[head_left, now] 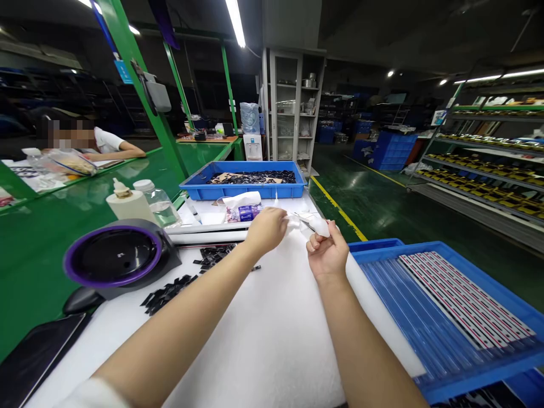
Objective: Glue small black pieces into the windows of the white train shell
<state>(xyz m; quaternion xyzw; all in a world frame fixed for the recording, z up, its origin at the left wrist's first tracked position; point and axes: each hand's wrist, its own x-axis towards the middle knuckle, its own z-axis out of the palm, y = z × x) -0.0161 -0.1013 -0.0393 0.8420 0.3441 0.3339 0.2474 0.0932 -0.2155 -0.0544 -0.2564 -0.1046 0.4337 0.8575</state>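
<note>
Both my hands are raised over the white padded work surface (272,340). My left hand (267,231) is closed, its fingers curled at the edge of a crumpled white tissue (321,226). Across from it, my right hand (328,254) pinches the tissue between thumb and fingers. A thin dark metal tool (305,222), perhaps tweezers, lies against the tissue between the hands; which hand bears it I cannot tell. Left of my left forearm, small black parts (168,293) lie in loose piles. A tissue pack (244,212) stands just beyond my left hand.
A blue bin (244,192) of black parts stands at the back. On the right, a blue tray (442,249) holds striped strips (467,300). At left are a purple-rimmed round device (114,258), a pump bottle (130,204) and a clear bottle (159,207). Another person (113,141) sits far left.
</note>
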